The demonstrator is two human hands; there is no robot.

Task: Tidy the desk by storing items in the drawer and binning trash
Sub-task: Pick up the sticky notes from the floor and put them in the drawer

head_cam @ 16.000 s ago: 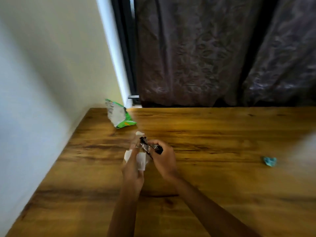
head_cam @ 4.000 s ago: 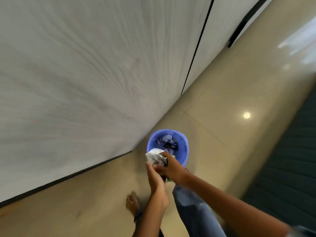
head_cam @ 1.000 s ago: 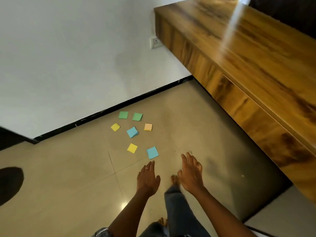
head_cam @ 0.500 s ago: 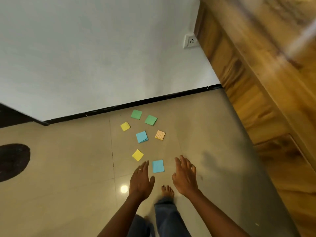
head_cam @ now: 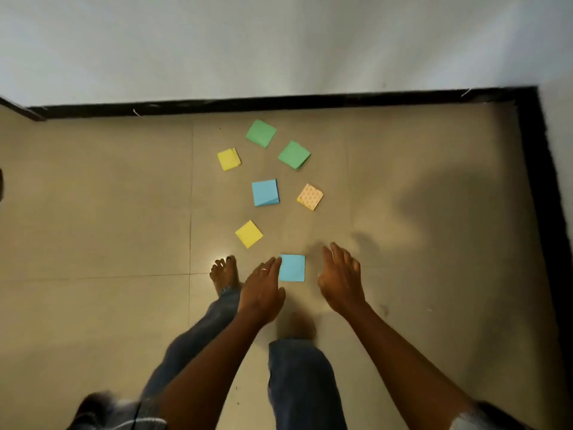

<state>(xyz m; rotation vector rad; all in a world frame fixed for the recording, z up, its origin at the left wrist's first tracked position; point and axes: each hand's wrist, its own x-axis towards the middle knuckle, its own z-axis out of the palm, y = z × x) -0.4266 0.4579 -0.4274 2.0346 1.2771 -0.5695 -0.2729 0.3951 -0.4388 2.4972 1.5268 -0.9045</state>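
Note:
Several sticky-note pads lie scattered on the tiled floor in a corner. The nearest is a blue pad (head_cam: 292,268), lying between my two hands in the picture. My left hand (head_cam: 262,291) is held flat with straight fingers just left of it. My right hand (head_cam: 341,279) spreads open just right of it. Neither hand holds anything. Farther off lie a yellow pad (head_cam: 249,234), another blue pad (head_cam: 265,192), a dotted orange pad (head_cam: 310,197), two green pads (head_cam: 294,155) (head_cam: 261,133) and a second yellow pad (head_cam: 229,159).
A white wall with a black skirting board (head_cam: 248,103) runs behind the pads and turns down the right side (head_cam: 539,187). My bare left foot (head_cam: 224,274) stands on the floor tiles (head_cam: 93,212) left of my hands; jeans cover my legs.
The view has swung off the wooden desk and down onto the floor corner. I have stepped closer, and both open hands now flank the nearest blue pad.

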